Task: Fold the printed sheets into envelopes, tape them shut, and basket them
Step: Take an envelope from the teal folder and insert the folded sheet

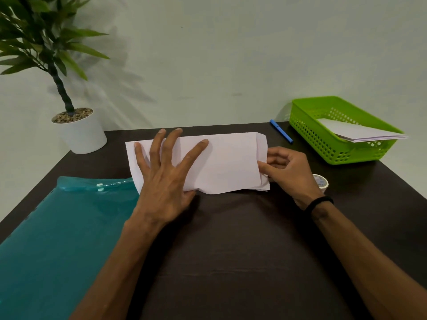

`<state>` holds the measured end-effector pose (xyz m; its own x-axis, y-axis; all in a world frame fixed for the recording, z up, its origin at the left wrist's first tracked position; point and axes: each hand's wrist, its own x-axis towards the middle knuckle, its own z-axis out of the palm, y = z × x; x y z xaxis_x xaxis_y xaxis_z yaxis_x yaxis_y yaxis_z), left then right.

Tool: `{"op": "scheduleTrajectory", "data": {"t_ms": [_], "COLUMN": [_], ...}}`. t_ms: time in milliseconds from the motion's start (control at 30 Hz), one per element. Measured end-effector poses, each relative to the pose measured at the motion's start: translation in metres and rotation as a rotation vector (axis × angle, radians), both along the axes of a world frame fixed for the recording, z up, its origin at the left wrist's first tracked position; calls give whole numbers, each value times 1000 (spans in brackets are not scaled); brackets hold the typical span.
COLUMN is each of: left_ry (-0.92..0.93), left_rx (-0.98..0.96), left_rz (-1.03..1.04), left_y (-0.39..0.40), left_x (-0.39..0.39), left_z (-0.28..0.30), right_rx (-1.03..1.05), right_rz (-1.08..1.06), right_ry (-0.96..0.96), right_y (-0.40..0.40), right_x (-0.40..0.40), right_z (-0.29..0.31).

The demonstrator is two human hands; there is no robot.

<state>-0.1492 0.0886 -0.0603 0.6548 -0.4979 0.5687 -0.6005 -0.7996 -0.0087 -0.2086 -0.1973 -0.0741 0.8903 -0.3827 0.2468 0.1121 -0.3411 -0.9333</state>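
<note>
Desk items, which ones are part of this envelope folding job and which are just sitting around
In the job: folded sheet, left hand pressing it flat, right hand pinching its right edge, tape roll, green basket holding finished envelopes.

Lying about: blue pen, potted plant, teal folder.

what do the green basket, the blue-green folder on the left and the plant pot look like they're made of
Green basket: likely moulded plastic, judging by its uniform bright colour and lattice of holes in the walls.
Teal folder: seemingly thin glossy plastic, translucent and wrinkled, with a white snap.
Plant pot: smooth matte white, ceramic or plastic; the look leaves it open.
</note>
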Motion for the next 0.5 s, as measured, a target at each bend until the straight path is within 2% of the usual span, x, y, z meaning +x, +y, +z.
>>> {"op": "scheduleTrajectory", "data": {"t_ms": [67,200,367,500], "left_ry": [-5,-11,-3,-6], "left_rx": [6,45,43,43], "left_rz": [-36,-50,-18,-12], "left_y": [-2,-9,-11,-10], "left_x": [-2,-5,-7,-7], "left_z": [-1,-2,-4,-3], "right_rx": [11,-201,-20,219], "right_rz": [5,-201,-54,56], "right_ry": [-29,-93,-66,58], "right_y": [2,2,9,18], "right_x": [-1,0,-7,-10], "right_z": [2,5,16,23]}}
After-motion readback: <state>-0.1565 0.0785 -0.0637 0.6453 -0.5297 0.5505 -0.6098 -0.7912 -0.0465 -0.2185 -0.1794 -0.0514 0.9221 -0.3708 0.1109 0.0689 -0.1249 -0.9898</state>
